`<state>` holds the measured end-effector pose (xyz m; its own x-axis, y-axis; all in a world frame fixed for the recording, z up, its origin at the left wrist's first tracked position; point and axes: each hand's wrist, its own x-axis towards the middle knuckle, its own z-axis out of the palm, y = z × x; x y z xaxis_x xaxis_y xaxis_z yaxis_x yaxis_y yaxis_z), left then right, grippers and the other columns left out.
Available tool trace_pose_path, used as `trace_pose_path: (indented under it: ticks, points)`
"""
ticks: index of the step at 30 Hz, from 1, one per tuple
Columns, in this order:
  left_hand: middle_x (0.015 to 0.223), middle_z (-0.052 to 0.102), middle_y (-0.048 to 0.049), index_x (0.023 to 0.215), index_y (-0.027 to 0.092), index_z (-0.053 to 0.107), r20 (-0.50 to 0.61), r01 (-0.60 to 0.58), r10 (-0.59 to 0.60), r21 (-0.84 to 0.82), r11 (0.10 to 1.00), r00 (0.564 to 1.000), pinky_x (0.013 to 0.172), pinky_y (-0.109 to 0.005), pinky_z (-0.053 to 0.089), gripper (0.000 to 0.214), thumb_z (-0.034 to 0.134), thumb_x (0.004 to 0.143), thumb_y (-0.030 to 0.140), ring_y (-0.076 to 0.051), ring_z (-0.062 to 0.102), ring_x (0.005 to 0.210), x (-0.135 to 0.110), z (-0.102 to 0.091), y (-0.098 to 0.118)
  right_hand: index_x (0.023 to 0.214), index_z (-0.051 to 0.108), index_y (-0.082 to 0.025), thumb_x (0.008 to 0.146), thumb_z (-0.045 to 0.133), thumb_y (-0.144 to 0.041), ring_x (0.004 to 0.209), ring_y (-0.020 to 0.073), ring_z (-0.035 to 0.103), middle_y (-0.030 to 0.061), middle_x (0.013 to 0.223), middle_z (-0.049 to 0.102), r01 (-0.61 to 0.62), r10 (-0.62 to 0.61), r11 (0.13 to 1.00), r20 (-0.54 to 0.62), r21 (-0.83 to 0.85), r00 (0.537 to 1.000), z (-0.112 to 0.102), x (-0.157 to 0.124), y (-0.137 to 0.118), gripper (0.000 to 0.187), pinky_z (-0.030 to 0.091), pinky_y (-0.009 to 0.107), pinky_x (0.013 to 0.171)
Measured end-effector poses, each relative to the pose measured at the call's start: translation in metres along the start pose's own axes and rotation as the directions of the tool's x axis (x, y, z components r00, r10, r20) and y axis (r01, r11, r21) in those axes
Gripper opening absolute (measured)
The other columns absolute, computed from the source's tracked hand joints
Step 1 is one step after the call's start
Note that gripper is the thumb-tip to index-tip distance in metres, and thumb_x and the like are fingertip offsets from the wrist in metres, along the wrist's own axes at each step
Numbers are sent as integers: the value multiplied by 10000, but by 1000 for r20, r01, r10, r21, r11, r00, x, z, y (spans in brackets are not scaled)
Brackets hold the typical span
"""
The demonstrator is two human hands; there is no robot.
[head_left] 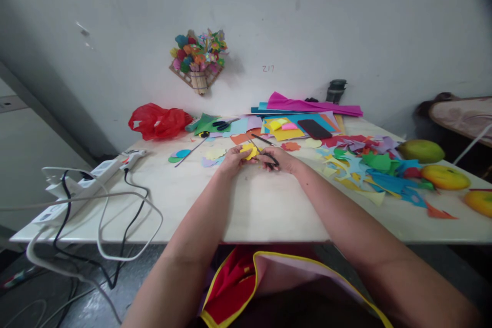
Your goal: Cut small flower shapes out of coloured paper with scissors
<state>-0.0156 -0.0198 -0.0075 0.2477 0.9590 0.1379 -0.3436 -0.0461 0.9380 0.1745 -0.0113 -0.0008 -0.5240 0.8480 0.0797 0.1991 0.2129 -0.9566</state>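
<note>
Over the middle of the white table [261, 215], my left hand [232, 160] is closed on a yellow paper cutout [249, 151] with a wavy edge. My right hand [283, 160] grips the dark handles of a pair of scissors [272, 160], whose blades are at the paper; whether they are apart cannot be made out. Just beyond my hands lie an orange paper flower [290, 146] and a dark pen-like stick [262, 140]. Left of them are a pale yellow scalloped cutout [216, 154] and a blue paper circle [183, 153].
Paper scraps [361, 164] and several mangoes [445, 176] cover the right side. At the back are a phone [314, 129], coloured sheets [286, 133], another pair of scissors [223, 124] and a red plastic bag [159, 121]. A power strip [82, 192] with cables occupies the left.
</note>
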Motion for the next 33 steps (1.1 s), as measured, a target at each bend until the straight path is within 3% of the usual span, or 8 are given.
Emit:
trace_pose_path:
  ticks: [11, 33]
  points:
    - [768, 727, -96, 785, 67, 702, -81, 19, -23, -43, 999, 996, 653, -280, 585, 237, 834, 632, 191, -160, 683, 641, 0, 3, 0, 747, 588, -151, 846, 676, -335, 360, 70, 531, -5, 550, 629, -15, 15, 1000, -5, 18, 1000, 1, 0, -1, 227, 249, 155, 267]
    - [744, 724, -109, 712, 64, 691, -143, 30, -37, -56, 998, 989, 651, -300, 582, 238, 849, 591, 195, -178, 682, 647, 0, 4, 1, 779, 584, -144, 863, 667, -299, 333, 49, 484, -38, 525, 579, -59, 58, 998, -52, -29, 997, 7, -4, -8, 195, 250, 142, 266]
